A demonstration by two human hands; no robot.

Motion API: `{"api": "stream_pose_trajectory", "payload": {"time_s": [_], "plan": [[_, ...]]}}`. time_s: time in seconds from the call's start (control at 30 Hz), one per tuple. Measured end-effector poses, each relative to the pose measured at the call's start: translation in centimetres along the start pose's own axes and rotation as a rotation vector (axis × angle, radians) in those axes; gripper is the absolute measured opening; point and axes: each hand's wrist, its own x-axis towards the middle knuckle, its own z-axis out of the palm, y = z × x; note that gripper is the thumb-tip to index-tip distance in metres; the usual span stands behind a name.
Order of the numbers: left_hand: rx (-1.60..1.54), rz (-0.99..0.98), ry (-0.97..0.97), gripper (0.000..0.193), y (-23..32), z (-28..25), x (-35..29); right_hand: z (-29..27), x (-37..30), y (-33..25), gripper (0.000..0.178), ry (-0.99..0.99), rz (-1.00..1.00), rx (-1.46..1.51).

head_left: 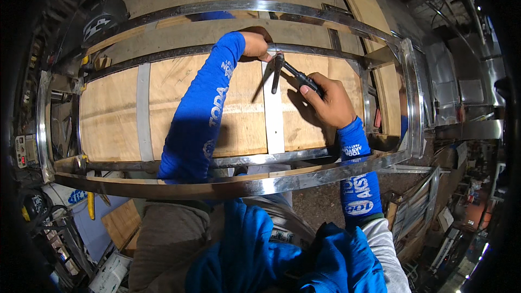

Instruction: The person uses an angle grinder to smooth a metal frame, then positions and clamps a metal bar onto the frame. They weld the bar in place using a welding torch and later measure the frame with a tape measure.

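Note:
A shiny metal frame [255, 184] of bars and flat cross strips lies over a wooden board [217, 103]. My left hand [255, 44], in a blue sleeve, presses on the far rail where a flat upright strip [273, 119] meets it. My right hand [328, 100] grips the handles of dark locking pliers [287, 70], whose jaws sit at the top of that strip, right beside my left fingers. Whether the jaws are clamped on the strip cannot be told.
Another flat strip [144, 114] crosses the frame at the left. A wooden plank [374, 27] leans at the right end. Tools and clutter lie on the floor at lower left [65, 222]; metal racks and scrap stand at lower right [423, 211].

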Motion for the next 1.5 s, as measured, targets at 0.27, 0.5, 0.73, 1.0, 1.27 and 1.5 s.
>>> {"api": "stream_pose_trajectory", "payload": {"time_s": [0.27,0.5,0.73,1.0,1.27,1.5], "plan": [[-0.041,-0.2,-0.046,0.05,2.9,-1.2,-1.6,-0.4,0.3,0.6,0.036,-0.053,0.009,-0.011],[-0.076,-0.146,0.0,0.049,1.8,-0.4,-1.0,0.1,0.9,1.0,0.034,-0.097,0.024,0.029],[-0.077,-0.102,0.053,0.051,0.7,0.2,-0.7,0.7,1.4,1.3,0.036,-0.036,0.007,0.089],[-0.048,-0.055,0.07,0.05,0.3,0.3,-0.5,1.0,1.7,2.0,0.039,-0.056,0.055,0.16],[-0.033,-0.102,0.073,0.047,0.6,0.1,-0.9,0.9,1.8,1.7,0.039,-0.075,0.069,0.171],[0.099,-0.017,-0.11,0.067,1.3,-0.7,-0.8,0.3,1.7,1.7,0.057,-0.151,0.222,-0.076]]}}
